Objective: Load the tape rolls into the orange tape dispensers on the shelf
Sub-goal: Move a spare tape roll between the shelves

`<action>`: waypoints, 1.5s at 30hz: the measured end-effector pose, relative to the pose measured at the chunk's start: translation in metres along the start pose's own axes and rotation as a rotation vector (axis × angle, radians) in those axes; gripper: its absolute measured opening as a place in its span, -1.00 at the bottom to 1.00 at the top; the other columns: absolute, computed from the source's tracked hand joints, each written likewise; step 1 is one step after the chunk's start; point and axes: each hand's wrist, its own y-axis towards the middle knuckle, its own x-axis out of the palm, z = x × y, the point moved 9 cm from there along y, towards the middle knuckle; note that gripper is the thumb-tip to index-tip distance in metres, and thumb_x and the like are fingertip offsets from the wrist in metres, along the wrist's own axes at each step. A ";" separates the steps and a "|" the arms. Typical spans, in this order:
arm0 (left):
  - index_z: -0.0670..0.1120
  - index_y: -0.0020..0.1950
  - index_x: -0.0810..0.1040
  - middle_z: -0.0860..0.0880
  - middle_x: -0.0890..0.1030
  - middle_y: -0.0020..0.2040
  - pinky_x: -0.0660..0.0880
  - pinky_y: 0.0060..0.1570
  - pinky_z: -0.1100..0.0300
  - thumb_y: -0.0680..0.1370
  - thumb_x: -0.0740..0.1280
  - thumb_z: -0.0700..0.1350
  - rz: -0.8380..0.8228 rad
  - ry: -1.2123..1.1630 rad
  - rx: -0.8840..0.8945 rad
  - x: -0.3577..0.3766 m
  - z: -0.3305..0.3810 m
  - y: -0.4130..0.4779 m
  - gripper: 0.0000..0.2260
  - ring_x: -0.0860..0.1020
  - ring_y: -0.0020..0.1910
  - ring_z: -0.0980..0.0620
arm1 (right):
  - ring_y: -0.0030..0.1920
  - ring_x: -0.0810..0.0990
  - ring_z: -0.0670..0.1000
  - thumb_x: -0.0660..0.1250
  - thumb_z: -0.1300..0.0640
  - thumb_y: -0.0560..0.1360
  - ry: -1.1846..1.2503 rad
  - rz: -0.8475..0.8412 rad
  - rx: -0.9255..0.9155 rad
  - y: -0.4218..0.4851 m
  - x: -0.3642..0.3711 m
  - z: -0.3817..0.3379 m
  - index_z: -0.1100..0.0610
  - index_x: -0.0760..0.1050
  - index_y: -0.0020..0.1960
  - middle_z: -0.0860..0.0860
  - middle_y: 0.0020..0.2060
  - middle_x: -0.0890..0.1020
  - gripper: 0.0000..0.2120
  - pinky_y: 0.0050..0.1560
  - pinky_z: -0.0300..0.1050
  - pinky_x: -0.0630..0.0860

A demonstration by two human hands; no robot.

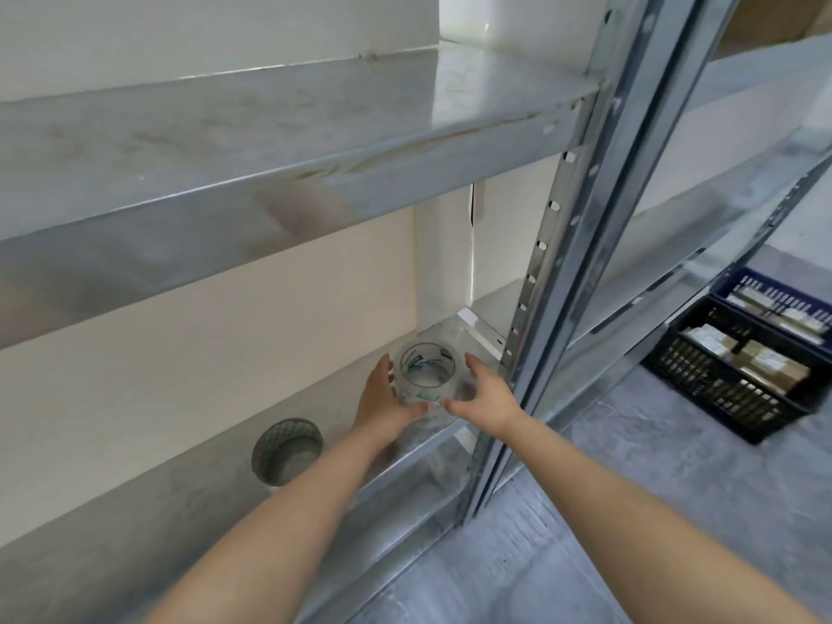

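A clear tape roll (427, 373) with green print on its core is held over the right end of the lower metal shelf (189, 511). My left hand (382, 398) cups its left side and my right hand (484, 396) grips its right side and front. A second, darker tape roll (287, 451) lies flat on the same shelf, to the left of my left forearm. No orange tape dispenser is in view.
The upper metal shelf (270, 141) overhangs the lower one. A perforated steel upright (558, 245) stands just right of my hands. On the grey floor at the right sits a black crate (729, 376) with boxes, and a blue crate (783, 299) behind it.
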 end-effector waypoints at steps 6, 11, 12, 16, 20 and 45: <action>0.07 0.09 0.48 0.03 0.61 0.03 0.52 0.12 0.03 0.18 0.58 -0.14 0.037 0.049 0.033 -0.002 -0.004 0.012 -0.45 0.57 0.08 -0.03 | 0.18 0.53 0.03 0.47 0.12 0.30 0.091 0.013 -0.073 0.003 0.005 -0.006 0.08 0.36 0.28 0.04 0.15 0.58 -0.42 0.11 -0.22 0.43; 0.12 0.06 0.52 0.22 0.60 -0.08 0.41 -0.23 0.57 0.16 0.59 -0.11 0.094 0.011 0.070 -0.013 0.005 0.007 -0.47 0.52 -0.05 0.29 | 0.03 0.52 -0.11 0.47 0.12 0.29 0.105 0.036 -0.130 0.001 0.001 -0.022 0.05 0.41 0.22 -0.02 0.06 0.60 -0.48 -0.01 -0.39 0.41; 0.12 0.07 0.52 0.21 0.60 -0.07 0.41 -0.23 0.56 0.17 0.58 -0.11 0.107 0.017 0.077 -0.017 0.008 0.005 -0.48 0.51 -0.04 0.30 | 0.03 0.51 -0.12 0.47 0.12 0.30 0.106 0.033 -0.143 0.001 0.000 -0.028 0.05 0.41 0.21 -0.03 0.06 0.59 -0.49 -0.02 -0.38 0.40; 0.02 0.14 0.54 0.10 0.62 0.00 0.37 -0.17 0.49 0.21 0.58 -0.10 0.181 0.050 0.116 -0.046 0.022 -0.006 -0.47 0.52 -0.03 0.20 | 0.09 0.53 -0.02 0.47 0.15 0.30 0.118 0.001 -0.201 -0.002 0.003 -0.063 0.08 0.42 0.20 0.01 0.06 0.59 -0.51 0.04 -0.24 0.42; -0.03 0.16 0.54 0.07 0.61 -0.01 0.39 -0.23 0.58 0.22 0.58 -0.13 0.273 0.049 0.126 -0.081 0.026 -0.026 -0.47 0.53 -0.04 0.16 | 0.11 0.56 0.03 0.46 0.15 0.28 0.097 -0.010 -0.261 -0.011 0.015 -0.099 0.07 0.46 0.19 0.05 0.09 0.62 -0.51 0.16 -0.07 0.50; 0.19 -0.03 0.51 0.20 0.61 -0.07 0.43 -0.14 0.39 0.21 0.57 -0.10 0.837 0.005 -0.054 -0.269 -0.041 -0.232 -0.56 0.56 -0.03 0.19 | 0.05 0.55 -0.07 0.49 0.06 0.24 0.072 -0.459 -0.643 -0.114 0.206 -0.250 -0.04 0.46 0.17 -0.10 0.06 0.60 -0.48 0.01 -0.20 0.43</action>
